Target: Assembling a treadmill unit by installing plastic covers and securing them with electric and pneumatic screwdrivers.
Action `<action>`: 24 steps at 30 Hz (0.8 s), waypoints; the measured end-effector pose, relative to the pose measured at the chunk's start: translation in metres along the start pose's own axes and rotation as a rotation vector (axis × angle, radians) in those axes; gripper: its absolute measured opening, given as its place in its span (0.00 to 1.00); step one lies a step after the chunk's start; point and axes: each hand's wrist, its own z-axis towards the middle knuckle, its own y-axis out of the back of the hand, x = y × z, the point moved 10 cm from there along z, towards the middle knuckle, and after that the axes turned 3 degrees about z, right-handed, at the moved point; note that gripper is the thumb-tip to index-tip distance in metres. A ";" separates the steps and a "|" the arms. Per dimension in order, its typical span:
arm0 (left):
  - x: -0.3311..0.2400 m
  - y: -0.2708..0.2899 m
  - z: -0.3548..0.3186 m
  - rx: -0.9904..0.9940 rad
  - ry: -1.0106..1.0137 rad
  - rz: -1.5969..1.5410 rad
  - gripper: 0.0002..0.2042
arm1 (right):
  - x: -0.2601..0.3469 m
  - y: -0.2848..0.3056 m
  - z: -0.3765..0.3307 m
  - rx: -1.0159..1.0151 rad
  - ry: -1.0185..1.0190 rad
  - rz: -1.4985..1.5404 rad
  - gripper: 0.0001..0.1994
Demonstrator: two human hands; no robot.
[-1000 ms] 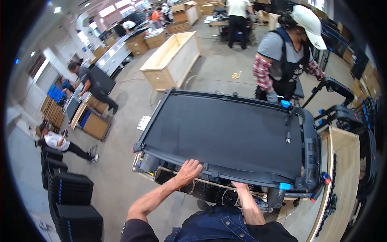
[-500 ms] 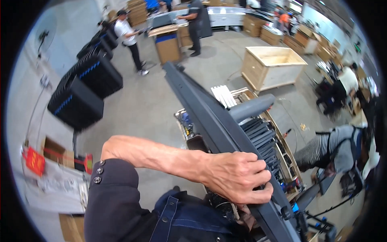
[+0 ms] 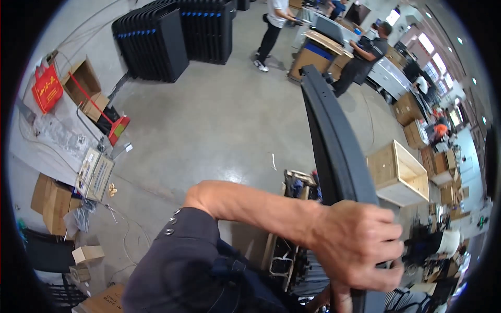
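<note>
Since half a second ago, view has swung left; long dark panel [image 3: 334, 146] now stands on edge, rising up-frame. Left hand [image 3: 360, 245] clenched over its near edge. Right hand [image 3: 334, 300] mostly hidden, grip undeterminable. Keep panel vertical; support from below.

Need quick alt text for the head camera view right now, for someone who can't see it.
The person's left hand grips the edge of a large dark panel tilted up on edge, with part of the right hand just visible below it. Beyond lie a grey concrete floor, stacked black units and an open wooden crate.
</note>
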 end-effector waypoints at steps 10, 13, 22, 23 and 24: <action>0.309 0.184 -0.075 0.287 0.184 -0.022 0.44 | -0.103 -0.113 0.198 -0.044 0.120 -0.120 0.15; 0.384 0.203 -0.097 0.289 0.156 -0.081 0.41 | -0.130 -0.119 0.241 -0.095 0.179 -0.136 0.14; 0.592 0.235 -0.241 0.477 1.016 -0.540 0.34 | -0.224 -0.126 0.502 -0.011 0.196 -0.141 0.14; 0.643 0.254 -0.301 0.566 1.244 -0.422 0.27 | -0.242 -0.133 0.535 0.005 0.188 -0.131 0.14; 0.690 0.291 -0.356 0.206 1.338 -0.559 0.23 | -0.256 -0.140 0.563 0.026 0.145 -0.131 0.14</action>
